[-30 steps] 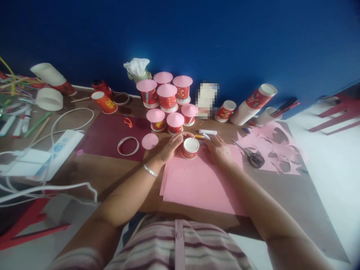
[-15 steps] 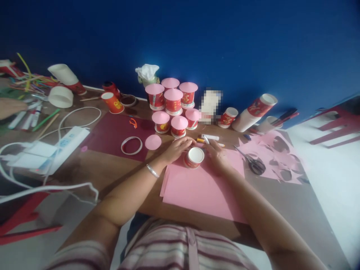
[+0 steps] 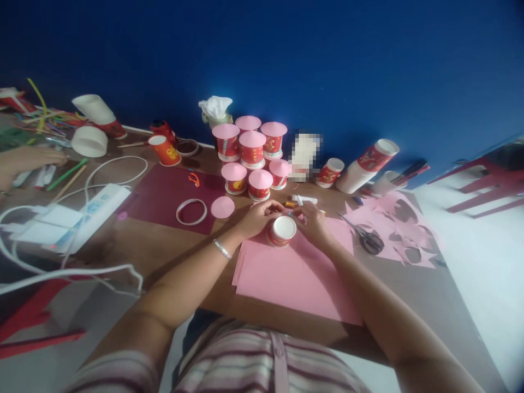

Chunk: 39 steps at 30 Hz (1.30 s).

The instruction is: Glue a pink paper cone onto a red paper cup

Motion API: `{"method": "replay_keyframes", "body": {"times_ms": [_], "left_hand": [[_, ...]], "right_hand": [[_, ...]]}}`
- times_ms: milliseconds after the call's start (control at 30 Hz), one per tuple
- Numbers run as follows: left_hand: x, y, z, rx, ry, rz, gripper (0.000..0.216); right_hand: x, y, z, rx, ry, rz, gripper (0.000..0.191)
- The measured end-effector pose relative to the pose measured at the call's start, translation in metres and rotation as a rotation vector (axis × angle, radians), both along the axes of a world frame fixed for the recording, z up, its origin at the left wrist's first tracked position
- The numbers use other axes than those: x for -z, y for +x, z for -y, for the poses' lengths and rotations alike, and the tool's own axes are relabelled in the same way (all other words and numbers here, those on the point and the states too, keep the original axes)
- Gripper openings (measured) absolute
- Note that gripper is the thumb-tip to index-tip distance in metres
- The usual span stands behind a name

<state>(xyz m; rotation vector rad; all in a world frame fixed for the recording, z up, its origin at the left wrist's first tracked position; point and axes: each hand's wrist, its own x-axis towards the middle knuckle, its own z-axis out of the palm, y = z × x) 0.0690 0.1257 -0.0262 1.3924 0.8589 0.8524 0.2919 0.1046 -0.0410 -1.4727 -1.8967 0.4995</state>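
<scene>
A short red paper cup (image 3: 281,233) with a white top stands on pink paper sheets (image 3: 295,284). My left hand (image 3: 262,216) is curled at the cup's far left side, fingertips pinched together; what lies between them is too small to make out. On the far right side, my right hand (image 3: 314,222) has its fingers bent round a slim white marker-like stick (image 3: 300,201) that juts up from them. Both sets of fingertips come close together just behind the cup. Beyond them are several small red cups (image 3: 259,192) topped with pink paper cones (image 3: 261,178).
Scissors (image 3: 370,240) lie by cut pink scraps (image 3: 413,229) on the right. A white paper ring (image 3: 191,212) and pink disc (image 3: 222,207) lie on a maroon sheet (image 3: 164,191). A power strip (image 3: 94,213) with cables is on the left, near another person's hand (image 3: 36,161).
My right hand has shifted slightly left, its fingertips nearer my left hand behind the cup. The other person's hand at the far left has moved right over the markers.
</scene>
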Motion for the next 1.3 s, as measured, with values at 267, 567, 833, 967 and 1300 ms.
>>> {"method": "replay_keyframes", "body": {"times_ms": [267, 567, 833, 967, 1300], "left_hand": [[0.006, 0.001, -0.002, -0.016, 0.009, -0.02, 0.03], [-0.001, 0.0, -0.002, -0.093, 0.035, -0.008, 0.034], [-0.025, -0.003, 0.009, -0.251, 0.361, 0.051, 0.025], [-0.026, -0.006, 0.01, -0.26, 0.5, -0.068, 0.018], [-0.019, -0.007, 0.002, -0.262, 0.472, -0.23, 0.015]], "right_hand": [[-0.006, 0.006, -0.003, 0.163, -0.011, 0.023, 0.024], [-0.04, 0.014, 0.026, 0.178, -0.113, -0.286, 0.028], [-0.058, 0.005, 0.022, 0.042, -0.21, -0.694, 0.037], [-0.049, 0.023, 0.012, 0.102, -0.101, -0.352, 0.025], [-0.03, 0.032, 0.015, 0.009, -0.069, 0.514, 0.019]]}}
